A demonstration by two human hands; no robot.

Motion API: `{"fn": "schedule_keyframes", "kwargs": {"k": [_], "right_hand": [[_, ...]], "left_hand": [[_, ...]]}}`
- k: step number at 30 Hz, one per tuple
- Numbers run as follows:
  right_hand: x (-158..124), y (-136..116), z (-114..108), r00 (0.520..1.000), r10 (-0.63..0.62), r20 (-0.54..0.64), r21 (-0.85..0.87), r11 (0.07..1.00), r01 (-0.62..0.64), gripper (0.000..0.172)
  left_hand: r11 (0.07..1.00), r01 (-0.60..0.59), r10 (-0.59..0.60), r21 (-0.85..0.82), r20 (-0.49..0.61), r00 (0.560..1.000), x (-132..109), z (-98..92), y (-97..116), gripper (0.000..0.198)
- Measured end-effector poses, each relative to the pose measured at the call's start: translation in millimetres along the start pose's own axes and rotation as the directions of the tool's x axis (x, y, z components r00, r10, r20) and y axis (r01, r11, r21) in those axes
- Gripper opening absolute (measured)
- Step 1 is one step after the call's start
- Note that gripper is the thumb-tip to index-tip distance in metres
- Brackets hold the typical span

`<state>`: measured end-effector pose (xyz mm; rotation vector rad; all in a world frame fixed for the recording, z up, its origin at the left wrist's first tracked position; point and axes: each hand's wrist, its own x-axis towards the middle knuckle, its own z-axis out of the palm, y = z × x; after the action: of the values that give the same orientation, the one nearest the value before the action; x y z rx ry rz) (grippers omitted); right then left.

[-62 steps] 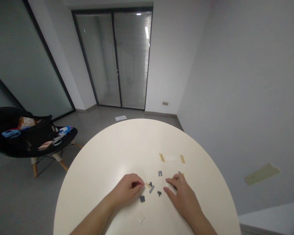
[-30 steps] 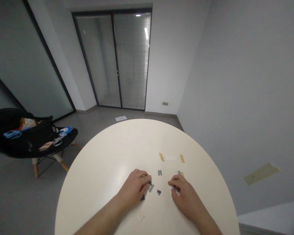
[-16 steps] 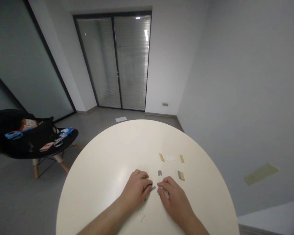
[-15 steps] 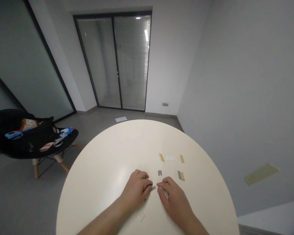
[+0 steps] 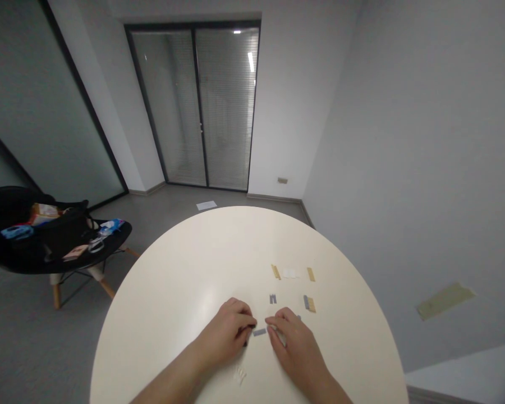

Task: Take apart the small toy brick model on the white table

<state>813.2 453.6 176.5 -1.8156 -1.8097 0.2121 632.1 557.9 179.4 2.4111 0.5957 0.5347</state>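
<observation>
A small grey strip (image 5: 260,332) lies on the table between my two hands. My left hand (image 5: 227,332) is curled just to the left of it, fingers pressed together, and a bit of something dark shows under the fingers. On the strip's other side my right hand (image 5: 297,341) has thumb and fingers closed near its right end. Whatever either hand pinches is hidden or too small to name. Just beyond the hands lies a pair of small grey pieces (image 5: 272,299). Nearer to me, by my left forearm, are thin pale pieces (image 5: 240,374).
The round cream table (image 5: 172,269) carries tan strips (image 5: 275,272), another tan strip (image 5: 311,274), white pieces (image 5: 290,273) and a grey-and-tan piece (image 5: 310,303). A black chair (image 5: 122,233) with a bag and packets stands at left. Tape (image 5: 445,301) sticks to the right wall.
My left hand has drawn slightly left and toward me, leaving the grey strip more exposed on the table. The right hand stays close by with little movement. The view has shifted slightly.
</observation>
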Motion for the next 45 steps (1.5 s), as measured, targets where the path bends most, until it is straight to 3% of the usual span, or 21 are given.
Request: {"fn": "schedule_keyframes", "kwargs": {"k": [13,18,22,26,30,38,41,45], "right_hand": [[0.2,-9.2,4.2,0.998,-0.038,0.053,-0.019,0.999,0.04,0.021],[0.2,-10.9,7.3,0.996,-0.059,0.069,-0.023,0.998,0.06,0.018],[1.2,-11.2,12.6,0.994,-0.112,0.011,0.013,0.994,0.112,0.017],[4.3,-9.7,16.0,0.984,-0.16,-0.08,0.027,0.986,0.163,0.005],[7.9,-6.1,16.5,0.972,-0.19,-0.139,0.034,0.98,0.197,0.015],[29.3,-4.9,6.0,0.964,-0.265,-0.037,0.123,0.956,0.267,0.018],[50.0,8.0,-4.9,0.975,-0.203,-0.085,0.152,0.965,0.214,0.017],[67.5,47.7,-21.4,0.94,0.047,-0.338,0.042,0.998,-0.035,0.016]], "left_hand": [[0.998,0.049,-0.047,0.029,-0.07,0.996,3.8,9.9,-6.2,0.018],[0.995,0.08,-0.088,-0.065,-0.134,0.987,5.1,8.1,-7.3,0.02],[0.982,0.082,-0.108,-0.17,-0.153,0.982,5.1,4.6,-8.0,0.022],[0.973,0.085,-0.119,-0.215,-0.15,0.982,5.5,2.6,-5.2,0.024],[0.972,0.031,-0.061,-0.232,-0.123,0.99,5.8,3.3,-3.6,0.026],[0.96,0.057,-0.091,-0.274,-0.116,0.989,5.7,3.0,-7.3,0.024],[0.952,0.09,-0.14,-0.292,-0.155,0.978,4.8,2.7,-10.9,0.02],[0.946,0.124,-0.195,-0.301,-0.219,0.956,3.5,3.0,-17.6,0.021]]}}
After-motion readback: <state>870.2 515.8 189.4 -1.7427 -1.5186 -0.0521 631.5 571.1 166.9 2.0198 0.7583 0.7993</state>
